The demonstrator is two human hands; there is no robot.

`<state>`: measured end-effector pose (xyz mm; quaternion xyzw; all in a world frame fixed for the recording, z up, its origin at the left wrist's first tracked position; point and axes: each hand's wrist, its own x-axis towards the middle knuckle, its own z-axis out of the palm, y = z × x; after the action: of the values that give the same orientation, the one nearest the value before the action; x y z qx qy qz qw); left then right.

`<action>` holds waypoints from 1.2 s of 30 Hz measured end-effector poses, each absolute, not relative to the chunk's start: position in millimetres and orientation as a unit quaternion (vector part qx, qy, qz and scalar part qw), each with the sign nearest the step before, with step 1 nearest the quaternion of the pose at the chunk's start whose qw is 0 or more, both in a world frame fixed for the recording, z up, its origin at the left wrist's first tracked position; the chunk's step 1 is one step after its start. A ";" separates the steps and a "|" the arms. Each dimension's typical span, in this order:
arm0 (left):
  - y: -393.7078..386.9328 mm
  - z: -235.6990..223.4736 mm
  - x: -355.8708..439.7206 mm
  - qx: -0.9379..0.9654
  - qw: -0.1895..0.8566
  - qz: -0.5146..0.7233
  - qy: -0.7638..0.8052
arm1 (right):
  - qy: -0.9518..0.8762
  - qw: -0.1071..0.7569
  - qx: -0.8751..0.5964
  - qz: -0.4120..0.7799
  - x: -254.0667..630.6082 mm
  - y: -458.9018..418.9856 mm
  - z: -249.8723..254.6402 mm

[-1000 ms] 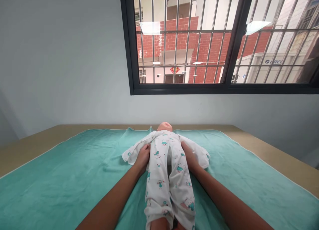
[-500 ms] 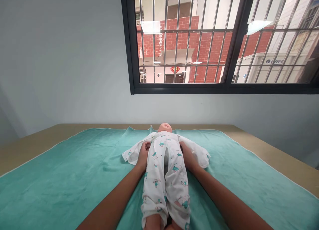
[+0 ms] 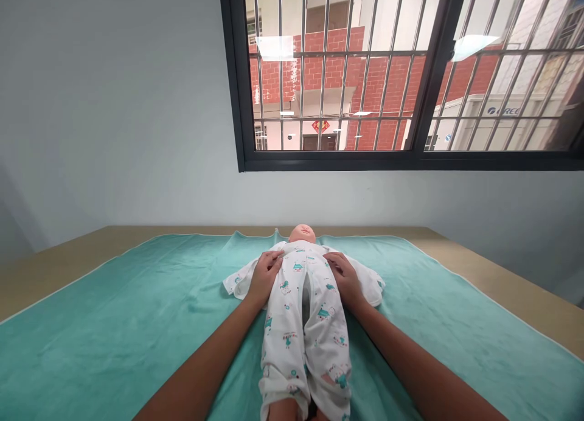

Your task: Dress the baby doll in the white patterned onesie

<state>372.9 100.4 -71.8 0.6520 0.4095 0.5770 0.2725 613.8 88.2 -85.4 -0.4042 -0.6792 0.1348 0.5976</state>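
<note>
A baby doll (image 3: 302, 233) lies on its back on a teal towel (image 3: 114, 311), head toward the window. It wears a white printed romper (image 3: 305, 323) whose front is parted down the middle. My left hand (image 3: 263, 277) rests on the romper's left front edge at the doll's side, fingers curled over the cloth. On the opposite side, my right hand (image 3: 344, 277) lies on the right front edge, fingers bent over the fabric. The doll's bare feet show at the bottom edge, between my forearms.
The towel covers most of a tan table (image 3: 511, 287) pushed against a pale wall (image 3: 114, 123). A black-framed barred window (image 3: 401, 74) is above the doll, with brick buildings outside.
Both hands slid up from the doll's sides onto the top of the romper's chest. The romper legs shifted slightly.
</note>
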 end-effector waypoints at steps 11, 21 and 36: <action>102.1 -74.6 372.6 0.704 0.303 0.497 0.407 | -0.721 0.559 -0.393 0.115 615.1 89.4 -89.4; 105.2 -83.5 368.9 0.656 0.267 0.527 0.468 | -0.645 0.588 -0.461 0.160 613.7 89.6 -92.0; 95.5 -81.2 371.9 0.611 0.520 0.438 0.406 | -0.690 0.436 -0.403 0.413 625.2 89.0 -81.6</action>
<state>371.9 95.5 -81.2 0.6108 0.4057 0.4376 0.5204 625.2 89.0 -81.6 -0.4032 -0.6905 0.4129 0.4361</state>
